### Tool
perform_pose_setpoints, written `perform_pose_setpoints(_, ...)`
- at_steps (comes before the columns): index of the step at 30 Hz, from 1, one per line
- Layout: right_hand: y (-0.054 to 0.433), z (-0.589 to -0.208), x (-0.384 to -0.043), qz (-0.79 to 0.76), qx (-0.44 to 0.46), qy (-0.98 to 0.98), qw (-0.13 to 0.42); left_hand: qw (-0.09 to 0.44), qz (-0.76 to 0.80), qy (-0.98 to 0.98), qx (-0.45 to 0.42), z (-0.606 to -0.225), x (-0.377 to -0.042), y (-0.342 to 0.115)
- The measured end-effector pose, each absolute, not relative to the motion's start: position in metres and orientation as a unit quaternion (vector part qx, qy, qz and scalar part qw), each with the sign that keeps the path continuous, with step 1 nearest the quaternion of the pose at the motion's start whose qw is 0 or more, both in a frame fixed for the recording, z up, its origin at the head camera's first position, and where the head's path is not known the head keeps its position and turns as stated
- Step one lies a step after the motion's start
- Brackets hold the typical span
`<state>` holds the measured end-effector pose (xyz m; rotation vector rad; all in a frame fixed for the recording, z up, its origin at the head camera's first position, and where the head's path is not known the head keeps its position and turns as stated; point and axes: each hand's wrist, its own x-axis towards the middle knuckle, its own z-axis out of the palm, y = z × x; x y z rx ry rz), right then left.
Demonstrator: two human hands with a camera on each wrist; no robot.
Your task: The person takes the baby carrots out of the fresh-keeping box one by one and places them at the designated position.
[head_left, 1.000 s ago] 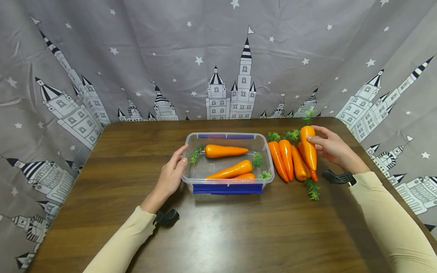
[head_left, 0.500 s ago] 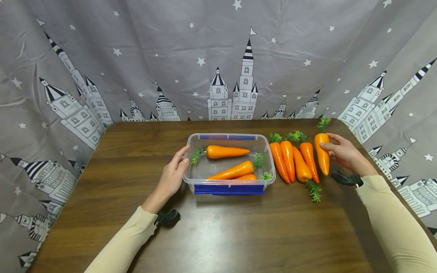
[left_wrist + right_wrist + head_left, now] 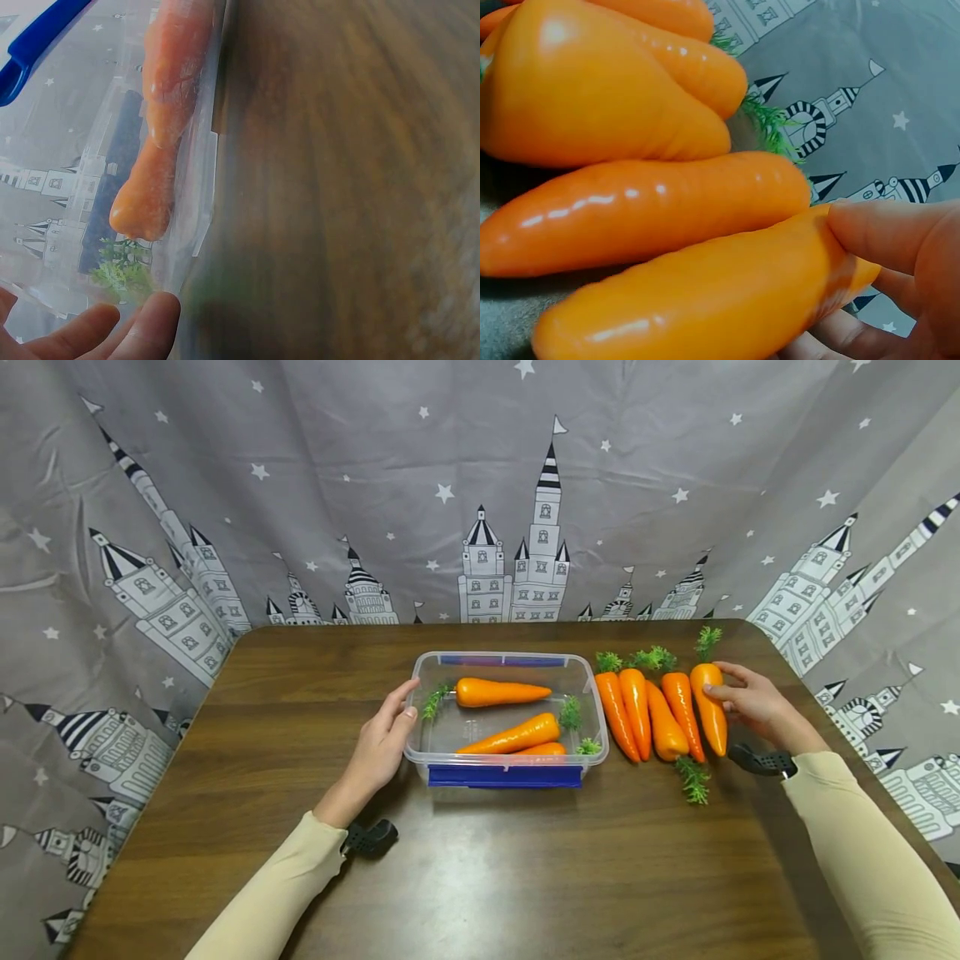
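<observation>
Compared with one second ago, the carrot [image 3: 712, 723] in my right hand [image 3: 759, 703] has moved from above the other ones to the right end of their row. My thumb and fingers pinch it near its leafy top; it seems to lie on the table [image 3: 525, 877], tip toward me. Just left of this hand is a row of four carrots [image 3: 683, 714], one turned with its leaves to me. Farther left stands the clear box [image 3: 504, 760] with three carrots [image 3: 504, 692] inside, and at its left side rests my left hand [image 3: 378, 743], fingers loosely extended. I judge the step is laying this carrot beside the row; next, probably, I should loosen my thumb gently, so it does not roll
</observation>
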<state>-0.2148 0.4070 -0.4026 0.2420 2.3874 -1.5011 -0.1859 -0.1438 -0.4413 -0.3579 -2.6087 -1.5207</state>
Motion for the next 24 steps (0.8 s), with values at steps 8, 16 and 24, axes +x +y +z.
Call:
perform_pose_setpoints(8,0.4056,-0.4118,-0.2122,-0.513,0.082,0.841,0.154,0.051,-0.496,-0.859,-0.116,-0.4412,-0.1858,-0.1438)
perform_pose_setpoints(16,0.4035,-0.412,-0.2098,-0.52,0.074,0.836,0.159,0.048,-0.5,-0.857,-0.118,-0.4413,-0.1854,-0.144)
perform_pose_setpoints(24,0.404,-0.4108,-0.2097,-0.513,0.079,0.84,0.157,0.056,-0.499,-0.856,-0.123,-0.4424,-0.1862,-0.1435)
